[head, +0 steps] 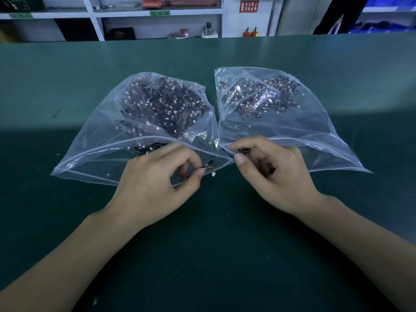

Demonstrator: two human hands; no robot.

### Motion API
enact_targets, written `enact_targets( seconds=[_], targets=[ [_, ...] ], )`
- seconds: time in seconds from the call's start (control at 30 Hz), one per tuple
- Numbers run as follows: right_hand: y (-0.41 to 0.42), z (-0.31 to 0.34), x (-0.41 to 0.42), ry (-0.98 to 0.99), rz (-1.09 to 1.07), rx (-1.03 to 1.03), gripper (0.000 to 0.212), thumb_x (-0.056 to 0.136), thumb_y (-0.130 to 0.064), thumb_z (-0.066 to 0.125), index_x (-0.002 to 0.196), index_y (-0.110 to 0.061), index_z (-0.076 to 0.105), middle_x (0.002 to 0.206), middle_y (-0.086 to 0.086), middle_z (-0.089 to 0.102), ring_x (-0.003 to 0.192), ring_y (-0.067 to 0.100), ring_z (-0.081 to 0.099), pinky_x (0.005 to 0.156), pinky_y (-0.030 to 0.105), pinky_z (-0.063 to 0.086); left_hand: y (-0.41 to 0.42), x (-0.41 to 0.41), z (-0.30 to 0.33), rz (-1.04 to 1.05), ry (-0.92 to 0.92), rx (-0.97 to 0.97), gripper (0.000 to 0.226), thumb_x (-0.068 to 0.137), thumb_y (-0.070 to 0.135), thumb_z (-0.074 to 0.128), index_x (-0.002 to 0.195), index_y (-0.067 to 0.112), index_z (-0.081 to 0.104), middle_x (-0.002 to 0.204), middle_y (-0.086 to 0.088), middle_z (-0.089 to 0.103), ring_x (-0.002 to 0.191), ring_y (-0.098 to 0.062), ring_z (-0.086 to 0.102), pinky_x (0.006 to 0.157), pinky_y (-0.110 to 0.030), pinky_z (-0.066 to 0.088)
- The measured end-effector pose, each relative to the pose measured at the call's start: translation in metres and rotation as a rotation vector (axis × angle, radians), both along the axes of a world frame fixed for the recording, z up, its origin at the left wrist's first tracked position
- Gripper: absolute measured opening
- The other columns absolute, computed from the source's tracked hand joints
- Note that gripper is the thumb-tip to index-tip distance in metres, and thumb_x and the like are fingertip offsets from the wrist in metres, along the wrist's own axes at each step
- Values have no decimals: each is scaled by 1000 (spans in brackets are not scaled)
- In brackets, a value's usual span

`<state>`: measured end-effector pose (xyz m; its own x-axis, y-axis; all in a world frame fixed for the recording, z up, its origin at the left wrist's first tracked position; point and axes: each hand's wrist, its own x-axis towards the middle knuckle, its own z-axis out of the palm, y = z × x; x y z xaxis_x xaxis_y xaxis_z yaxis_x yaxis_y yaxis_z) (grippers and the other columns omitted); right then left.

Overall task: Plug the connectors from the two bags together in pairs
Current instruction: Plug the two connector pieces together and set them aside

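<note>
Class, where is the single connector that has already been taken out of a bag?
In the head view, the connector sits pinched by the left hand, near the left bag mouth.

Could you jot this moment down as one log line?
left hand: pinches wired connector | right hand: at right bag mouth | pairs joined: none visible

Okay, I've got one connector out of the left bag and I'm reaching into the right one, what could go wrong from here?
1. The left hand pinches the connector only at its fingertips, with the white plug dangling; it may slip onto the dark table.
2. The right hand is at the mouth of the right bag, where leads lie tangled, so several may come out together.
3. The mouths of the left bag and right bag touch; loose parts might mix.
</note>
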<state>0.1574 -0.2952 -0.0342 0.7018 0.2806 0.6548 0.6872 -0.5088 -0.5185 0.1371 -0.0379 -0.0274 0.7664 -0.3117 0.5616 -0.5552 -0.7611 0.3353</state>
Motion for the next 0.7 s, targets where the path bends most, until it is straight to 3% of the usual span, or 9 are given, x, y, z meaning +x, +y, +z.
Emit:
enact_targets(
  seconds=[0.13,0.27,0.47,0.53,0.63,0.7],
  targets=[
    [4,-1,-2,49,108,-54,24,103,-35,64,116,-17,76,60,-19,45,51,4,45,58,16,35,-9,-5,3,-75,-6,43,7,98,33,70,94,27,70,89,20,53,70,8,46,59,-14,32],
    [3,-4,0,47,168,-92,11,101,-26,72,101,-17,79,57,-12,40,49,4,39,58,11,28,-11,-7,1,-125,-11,64,10,101,33,68,96,27,73,86,18,60,72,15,45,60,-12,31],
    [3,-5,2,39,177,-32,5,99,-17,76,97,-14,78,57,-11,42,46,8,36,56,11,27,-9,-5,0,-95,-32,40,11,102,37,70,99,27,75,90,20,61,74,14,46,63,-8,31],
    [3,-5,2,19,159,8,3,99,-15,75,97,-14,78,57,-10,43,45,12,38,53,15,29,-9,-5,-1,-82,-52,27,12,102,35,70,98,25,75,89,20,60,69,6,47,61,-11,33],
    [3,-5,2,16,153,26,4,99,-16,74,97,-15,77,57,-12,44,44,12,39,51,16,30,-9,-3,-4,-83,-81,-13,11,102,28,70,95,22,75,87,18,60,63,-7,49,52,-30,43],
    [2,-6,2,29,161,11,5,99,-19,74,96,-16,77,58,-16,43,44,10,38,53,14,29,-8,-3,-4,-95,-88,-27,11,102,27,71,94,21,75,86,19,58,62,-9,49,51,-35,44]
  ],
)
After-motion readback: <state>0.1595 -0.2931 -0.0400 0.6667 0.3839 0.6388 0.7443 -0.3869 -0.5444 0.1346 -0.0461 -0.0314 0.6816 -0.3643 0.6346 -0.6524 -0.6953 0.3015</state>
